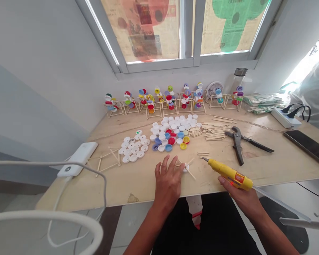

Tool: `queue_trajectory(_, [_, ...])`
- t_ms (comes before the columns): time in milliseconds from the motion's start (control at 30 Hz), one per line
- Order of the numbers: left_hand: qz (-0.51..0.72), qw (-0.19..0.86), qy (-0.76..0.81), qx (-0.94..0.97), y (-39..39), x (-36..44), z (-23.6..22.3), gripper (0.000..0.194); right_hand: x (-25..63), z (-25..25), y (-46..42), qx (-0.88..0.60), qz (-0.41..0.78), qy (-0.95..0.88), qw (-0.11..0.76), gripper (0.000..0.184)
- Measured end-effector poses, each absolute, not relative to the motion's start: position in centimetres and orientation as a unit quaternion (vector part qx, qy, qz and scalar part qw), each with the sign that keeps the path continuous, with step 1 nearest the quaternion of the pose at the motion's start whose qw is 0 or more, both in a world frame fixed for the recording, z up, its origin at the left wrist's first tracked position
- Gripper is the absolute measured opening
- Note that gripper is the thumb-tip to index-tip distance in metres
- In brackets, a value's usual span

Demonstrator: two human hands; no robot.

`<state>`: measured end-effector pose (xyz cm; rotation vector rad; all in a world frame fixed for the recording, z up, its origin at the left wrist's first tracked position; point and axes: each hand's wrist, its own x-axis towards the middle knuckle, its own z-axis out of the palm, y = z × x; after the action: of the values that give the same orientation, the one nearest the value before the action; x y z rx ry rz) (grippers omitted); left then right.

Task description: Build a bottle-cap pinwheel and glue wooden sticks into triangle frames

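My right hand [241, 198] is wrapped round a yellow hot glue gun [225, 172], its nozzle pointing left over the table. A glue stick [279, 203] trails from its rear. Near the front edge, my left hand [168, 182] pinches one of the thin wooden sticks [191, 173] crossed on a white bottle cap [186, 168]. Its other fingers are spread on the table, and part of the cap and sticks is hidden behind the thumb. A few short sticks [203, 153] lie just beyond the nozzle.
White caps [134, 148], mixed coloured caps [168, 147] and a stick pile [215, 131] lie mid-table. Pliers [238, 145] and a phone [308, 145] lie right. Cap-wheel models [150, 106] line the back. A stick frame [103, 163], power bank [78, 159] and cable [105, 184] are left.
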<state>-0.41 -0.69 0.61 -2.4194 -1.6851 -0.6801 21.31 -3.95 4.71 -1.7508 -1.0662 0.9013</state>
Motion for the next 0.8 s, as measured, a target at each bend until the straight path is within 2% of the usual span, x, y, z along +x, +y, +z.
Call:
queue_trajectory(67, [-0.244,0.055,-0.557,-0.792,-0.5,-0.6,0.8,0.043,21.4,4.8,-4.0,-0.712,0.355,-0.402,0.453,0.036])
queue_trajectory(267, [-0.291,0.0,-0.514,-0.807,1.6,1.0,3.0,0.021,21.9,5.1,-3.8,-0.714,0.348,-0.384,0.47,0.038])
queue_trajectory(467, [-0.145,-0.086,-0.483,-0.859,6.5,4.1,4.5,0.019,22.2,5.1,-3.7,-0.698,0.354,-0.39,0.485,0.036])
queue_trajectory(800, [-0.049,-0.116,-0.457,-0.881,10.1,7.6,4.7,0.009,22.6,4.8,-4.0,-0.698,0.366,-0.37,0.492,0.039])
